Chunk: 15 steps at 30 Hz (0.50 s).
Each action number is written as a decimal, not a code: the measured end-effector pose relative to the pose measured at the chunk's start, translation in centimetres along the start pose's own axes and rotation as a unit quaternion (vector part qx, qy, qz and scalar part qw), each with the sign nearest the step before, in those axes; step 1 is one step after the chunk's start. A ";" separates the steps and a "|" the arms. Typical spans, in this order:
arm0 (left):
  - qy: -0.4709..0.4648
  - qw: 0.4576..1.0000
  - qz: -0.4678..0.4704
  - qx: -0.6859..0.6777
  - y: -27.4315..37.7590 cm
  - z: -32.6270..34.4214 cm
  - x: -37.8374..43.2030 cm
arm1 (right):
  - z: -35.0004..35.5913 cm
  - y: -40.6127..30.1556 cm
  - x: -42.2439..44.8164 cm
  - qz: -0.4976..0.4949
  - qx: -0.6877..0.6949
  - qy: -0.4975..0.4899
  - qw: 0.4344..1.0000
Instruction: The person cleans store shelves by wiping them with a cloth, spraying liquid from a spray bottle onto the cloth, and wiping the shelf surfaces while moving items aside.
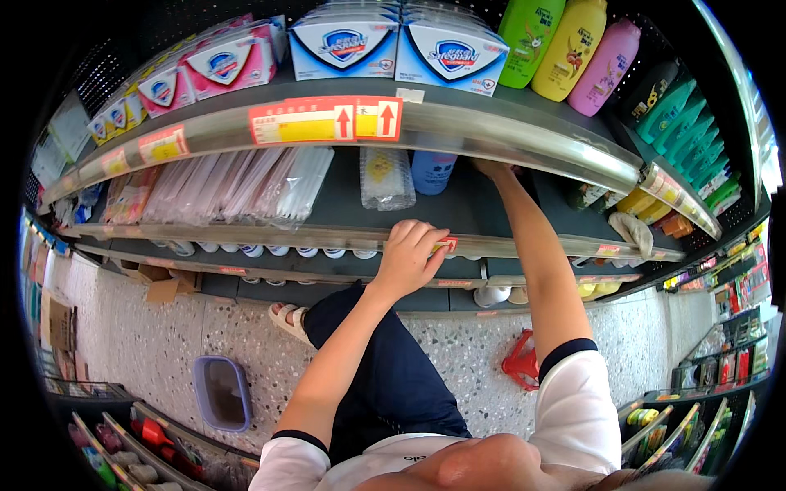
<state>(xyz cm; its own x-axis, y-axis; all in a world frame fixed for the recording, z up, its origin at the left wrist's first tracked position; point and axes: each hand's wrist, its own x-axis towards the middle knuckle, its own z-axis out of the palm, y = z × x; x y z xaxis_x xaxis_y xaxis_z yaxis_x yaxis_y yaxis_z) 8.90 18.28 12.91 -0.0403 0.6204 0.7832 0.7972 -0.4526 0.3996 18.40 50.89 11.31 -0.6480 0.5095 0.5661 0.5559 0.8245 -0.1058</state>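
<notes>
My left hand (412, 253) rests on the front rail (516, 245) of the middle shelf, its fingers curled over the edge beside a red and yellow price tag (447, 245). My right hand (493, 168) reaches in beneath the upper shelf (466, 123), whose lip hides most of the fingers, so what it may hold cannot be seen. Left of it stands a blue bottle (433, 173). Beside the bottle lies a clear-wrapped pack (385, 179). Farther left, many thin plastic-wrapped packets (239, 184) stand in a row.
Safeguard soap boxes (344, 49) and Rejoice shampoo bottles (568, 49) line the upper shelf. A pale cloth (632, 232) hangs over the middle rail at right. On the floor are a purple-rimmed bin of dark water (222, 393) and a red plastic stool (522, 362).
</notes>
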 end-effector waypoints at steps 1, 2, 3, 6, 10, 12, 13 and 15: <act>0.005 1.000 0.004 -0.002 0.2 0.1 0.2 | -0.4 0.1 -0.3 0.006 0.052 -0.004 0.999; 0.004 1.000 0.007 -0.003 0.5 0.2 0.4 | -0.8 0.4 -0.7 0.012 0.104 -0.008 0.994; -0.001 1.000 0.002 0.004 0.3 0.1 0.1 | -1.2 -1.0 -1.0 0.017 0.165 -0.016 0.986; 0.003 0.999 -0.009 0.033 -0.6 -1.7 -1.0 | -6.0 -9.2 -1.0 0.136 0.294 -0.236 0.916; 0.013 1.000 0.004 0.013 0.1 -0.5 -0.1 | -8.9 -8.2 -2.8 0.135 0.282 -0.287 0.905; 0.013 1.000 0.005 0.009 0.2 -0.5 -0.1 | -9.5 -8.4 -3.7 0.130 0.291 -0.296 0.901; 0.012 1.000 0.004 0.007 0.2 -0.5 -0.1 | -9.7 -8.5 -4.1 0.123 0.300 -0.306 0.895; 0.013 1.000 0.004 0.009 0.3 -0.5 0.0 | -10.0 -8.2 -4.8 0.116 0.319 -0.325 0.883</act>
<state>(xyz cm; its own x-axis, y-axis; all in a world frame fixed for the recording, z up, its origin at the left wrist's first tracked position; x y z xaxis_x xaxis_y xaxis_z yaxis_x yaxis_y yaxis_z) 8.85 17.83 13.20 -0.0506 0.5996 0.7987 0.8086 -0.4448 0.3851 22.19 39.22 17.60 -0.8325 0.5454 -0.0974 0.4405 0.5449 -0.7135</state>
